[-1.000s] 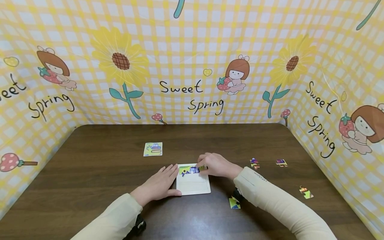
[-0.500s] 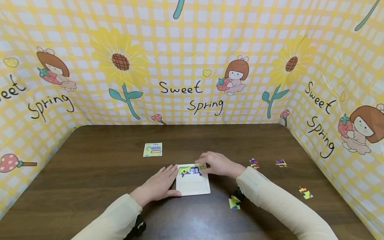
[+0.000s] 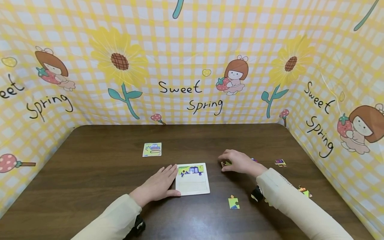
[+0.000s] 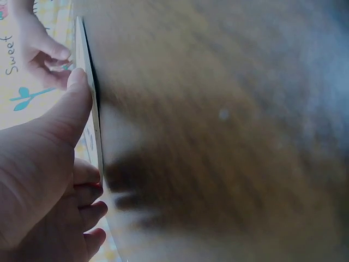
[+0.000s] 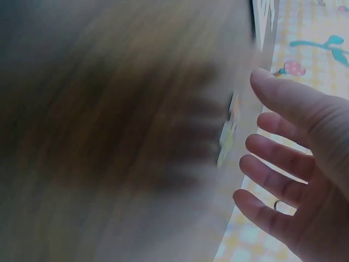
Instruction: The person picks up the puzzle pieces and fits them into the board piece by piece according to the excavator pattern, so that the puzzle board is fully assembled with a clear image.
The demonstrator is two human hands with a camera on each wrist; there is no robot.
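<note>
A white puzzle tray (image 3: 192,188) lies mid-table in the head view. Along its far side sits a strip of joined jigsaw pieces (image 3: 190,171) with a blue vehicle picture. My left hand (image 3: 157,186) rests at the tray's left side, fingers straight, the thumb touching the near corner; the left wrist view shows thumb (image 4: 68,112) and fingers against the edge. Right of the tray, my right hand (image 3: 240,162) hovers over a jigsaw piece (image 3: 225,163), partly covering it. In the right wrist view the fingers (image 5: 275,174) are spread apart, holding nothing, near that piece (image 5: 226,139).
A picture card (image 3: 152,149) of a digger lies behind the tray. Loose pieces lie to the right: one near the front (image 3: 233,202), a purple one (image 3: 280,162) and a green one (image 3: 305,191). Others are partly hidden by the right arm. A checked cloth (image 3: 186,50) rises behind the table.
My right hand has left the strip in the tray and moved right, to a loose piece. The strip's right end is now uncovered. The left hand has stayed put.
</note>
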